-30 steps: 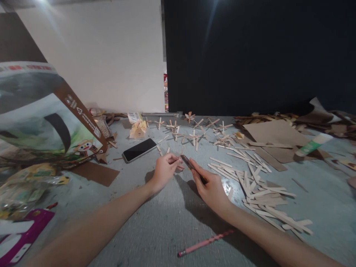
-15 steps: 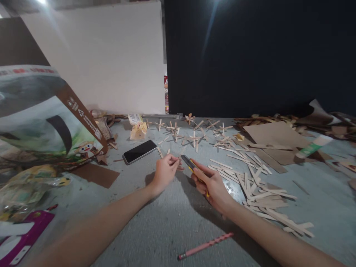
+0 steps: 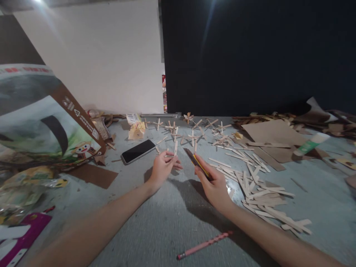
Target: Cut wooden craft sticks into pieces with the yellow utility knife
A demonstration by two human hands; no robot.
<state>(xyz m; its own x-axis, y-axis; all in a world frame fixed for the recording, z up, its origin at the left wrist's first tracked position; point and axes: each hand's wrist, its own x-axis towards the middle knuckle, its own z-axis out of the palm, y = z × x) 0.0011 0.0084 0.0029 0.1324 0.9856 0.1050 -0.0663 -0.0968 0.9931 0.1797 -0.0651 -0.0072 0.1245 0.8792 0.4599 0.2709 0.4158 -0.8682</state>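
Between the thumb and fingers of my left hand (image 3: 164, 167) is a small wooden craft stick (image 3: 176, 148), held upright with its lower end hidden by the thumb. My right hand (image 3: 215, 181) is wrapped round a yellow and black utility knife (image 3: 200, 164), whose dark tip points up and left toward the stick. A gap separates knife and stick. Beyond both hands, several crossed wooden sticks (image 3: 193, 137) stand or lie on the grey table. To the right of my right hand spreads a pile of loose craft sticks (image 3: 264, 202).
A smartphone (image 3: 138, 151) lies left of my left hand. Near the front is a pink pencil (image 3: 204, 246). Brown cardboard (image 3: 269, 137) and a glue stick (image 3: 311, 144) are at the right. A large printed bag (image 3: 50, 118) stands left, with a purple object (image 3: 33, 231) below it.
My left hand has turned so the stick now stands up in its fingers, the other fingers more spread. The knife in my right hand has moved slightly right, away from the left fingers.
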